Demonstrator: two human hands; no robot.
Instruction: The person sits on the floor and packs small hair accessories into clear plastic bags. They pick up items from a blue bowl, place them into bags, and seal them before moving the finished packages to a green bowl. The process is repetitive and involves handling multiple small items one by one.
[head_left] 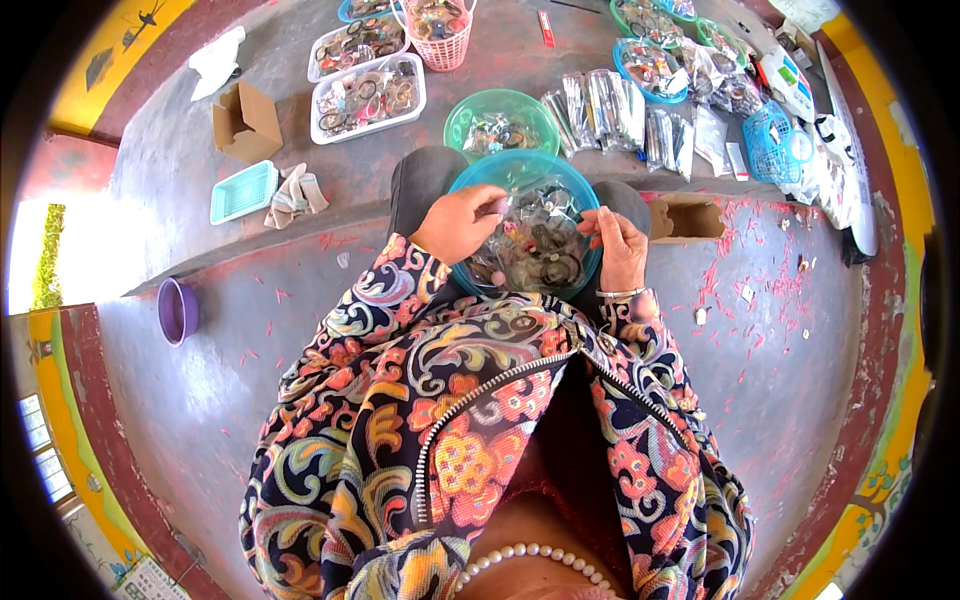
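A blue-green plastic basin (473, 178) rests on my lap between my knees. Inside lie clear plastic packets (545, 235) with small dark, pink and yellow items, some of them ring-shaped like hair ties. My left hand (460, 225) is over the basin's left side, thumb and fingers pinched together. On the right side of the rim, my right hand (620, 247) also has its fingertips pressed together. What either pinch holds is too small or too transparent to make out. Just beyond the basin stands a green bowl (455, 125) with more packets.
On the raised concrete ledge are white trays (420, 120) of packets, a pink basket (447, 55), a cardboard box (246, 122), a mint tray (245, 193), stacked flat packets (605, 110) and a blue basket (772, 145). A purple tub (178, 312) and an open carton (687, 218) stand lower down.
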